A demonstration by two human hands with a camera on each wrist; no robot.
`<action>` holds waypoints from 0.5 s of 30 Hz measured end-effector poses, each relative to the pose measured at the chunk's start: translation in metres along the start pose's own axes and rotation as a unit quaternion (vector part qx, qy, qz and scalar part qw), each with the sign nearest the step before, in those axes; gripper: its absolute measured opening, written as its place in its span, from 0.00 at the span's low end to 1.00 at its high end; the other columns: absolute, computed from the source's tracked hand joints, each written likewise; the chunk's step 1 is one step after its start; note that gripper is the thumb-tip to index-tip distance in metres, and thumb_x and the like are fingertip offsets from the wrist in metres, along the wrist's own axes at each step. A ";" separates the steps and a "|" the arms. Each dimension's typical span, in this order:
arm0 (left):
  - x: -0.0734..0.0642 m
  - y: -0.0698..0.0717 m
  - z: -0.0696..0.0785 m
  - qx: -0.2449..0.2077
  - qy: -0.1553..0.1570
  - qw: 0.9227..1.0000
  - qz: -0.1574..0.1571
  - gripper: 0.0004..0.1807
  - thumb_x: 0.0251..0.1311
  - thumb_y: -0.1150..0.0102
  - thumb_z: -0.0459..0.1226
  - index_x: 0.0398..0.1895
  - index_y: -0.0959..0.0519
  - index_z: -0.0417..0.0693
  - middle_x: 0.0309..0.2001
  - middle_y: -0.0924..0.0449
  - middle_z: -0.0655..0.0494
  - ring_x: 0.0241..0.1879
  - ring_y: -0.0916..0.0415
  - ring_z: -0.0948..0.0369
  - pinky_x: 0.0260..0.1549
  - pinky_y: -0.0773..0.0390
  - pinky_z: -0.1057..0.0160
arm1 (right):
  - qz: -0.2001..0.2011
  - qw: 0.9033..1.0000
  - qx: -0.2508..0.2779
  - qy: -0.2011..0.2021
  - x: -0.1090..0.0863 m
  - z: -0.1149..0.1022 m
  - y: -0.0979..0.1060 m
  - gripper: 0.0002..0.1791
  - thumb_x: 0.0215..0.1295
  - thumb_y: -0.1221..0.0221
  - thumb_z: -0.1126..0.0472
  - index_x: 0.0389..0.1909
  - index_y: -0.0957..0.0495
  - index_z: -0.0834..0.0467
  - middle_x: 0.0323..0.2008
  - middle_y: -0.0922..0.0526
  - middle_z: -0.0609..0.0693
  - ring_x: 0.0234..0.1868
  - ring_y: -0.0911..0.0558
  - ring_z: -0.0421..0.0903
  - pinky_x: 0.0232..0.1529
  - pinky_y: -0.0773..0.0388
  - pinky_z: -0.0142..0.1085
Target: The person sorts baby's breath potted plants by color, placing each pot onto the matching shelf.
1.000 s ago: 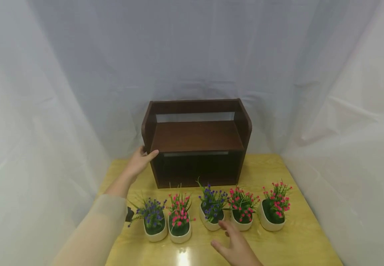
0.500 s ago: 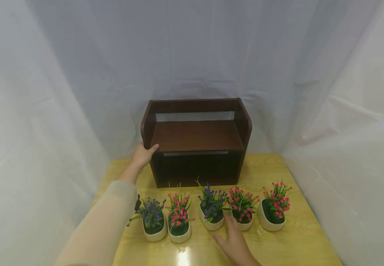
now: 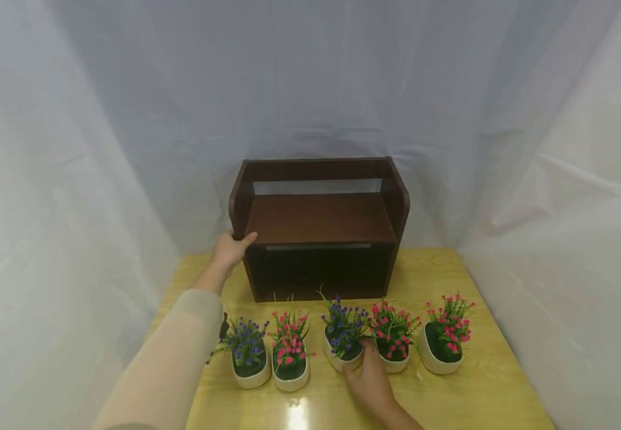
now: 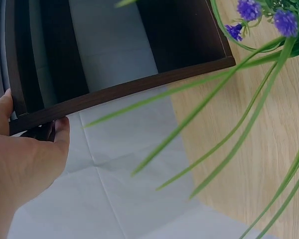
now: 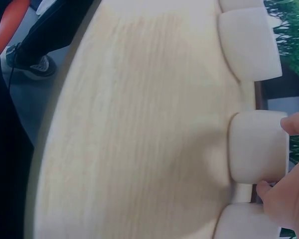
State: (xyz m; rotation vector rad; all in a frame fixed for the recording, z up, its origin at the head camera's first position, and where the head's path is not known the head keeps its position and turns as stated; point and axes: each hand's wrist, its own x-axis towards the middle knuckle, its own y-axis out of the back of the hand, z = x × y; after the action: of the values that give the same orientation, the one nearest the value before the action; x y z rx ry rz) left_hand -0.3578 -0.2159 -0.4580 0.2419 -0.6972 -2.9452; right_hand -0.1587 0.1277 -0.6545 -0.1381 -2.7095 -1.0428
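Note:
My left hand (image 3: 228, 249) grips the left side panel of a dark brown two-tier shelf (image 3: 318, 218). Its thumb lies over the front edge, with fingers round the panel's outer face, as the left wrist view shows of the shelf (image 4: 114, 95). Down in front, my right hand (image 3: 370, 379) holds a white flowerpot of purple flowers (image 3: 344, 328) by its sides. In the right wrist view, thumb and fingertips of the hand (image 5: 291, 191) straddle that flowerpot (image 5: 258, 147), which stands on the table. Some fingers are hidden behind the pot.
Left of the held pot stand pots with purple flowers (image 3: 245, 343) and pink flowers (image 3: 290, 346). Two pink-flowered pots, one near (image 3: 394, 334) and one farther (image 3: 446, 334), stand to its right. White sheeting (image 3: 310, 77) surrounds the wooden table (image 3: 482, 394).
My right hand has moved forward and closed on the purple-flowered pot. My left hand has slid up slightly and taken a firmer grip on the shelf's side. The pots stay in place.

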 end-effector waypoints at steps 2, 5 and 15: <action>-0.001 0.001 0.000 -0.002 0.001 1.000 -0.001 0.45 0.81 0.43 0.54 0.86 0.45 0.34 0.83 0.40 0.31 0.83 0.40 0.35 0.83 0.36 0.39 | -0.009 1.000 0.008 -0.019 0.000 0.001 -0.001 0.39 0.56 0.24 0.65 0.66 0.29 0.74 0.61 0.20 0.73 0.65 0.19 0.73 0.67 0.20 0.66; -0.003 0.001 0.000 -0.004 0.001 1.000 -0.001 0.46 0.80 0.42 0.54 0.86 0.45 0.35 0.83 0.40 0.31 0.83 0.40 0.35 0.83 0.36 0.39 | -0.026 0.999 -0.001 -0.047 0.000 0.003 -0.003 0.41 0.60 0.24 0.62 0.69 0.31 0.73 0.65 0.22 0.72 0.68 0.21 0.72 0.71 0.22 0.65; -0.008 0.000 0.004 -0.002 0.004 1.000 -0.007 0.44 0.80 0.42 0.55 0.86 0.42 0.38 0.83 0.39 0.32 0.82 0.39 0.35 0.82 0.35 0.39 | -0.012 0.998 -0.018 -0.058 -0.002 0.005 -0.009 0.46 0.55 0.17 0.53 0.68 0.26 0.73 0.63 0.24 0.70 0.64 0.20 0.71 0.69 0.20 0.64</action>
State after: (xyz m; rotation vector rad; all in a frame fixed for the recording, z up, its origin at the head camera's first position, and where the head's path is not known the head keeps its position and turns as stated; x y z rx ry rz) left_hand -0.3505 -0.2132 -0.4529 0.2602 -0.6899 -2.9561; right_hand -0.1589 0.1241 -0.6647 -0.1791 -2.8035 -1.1226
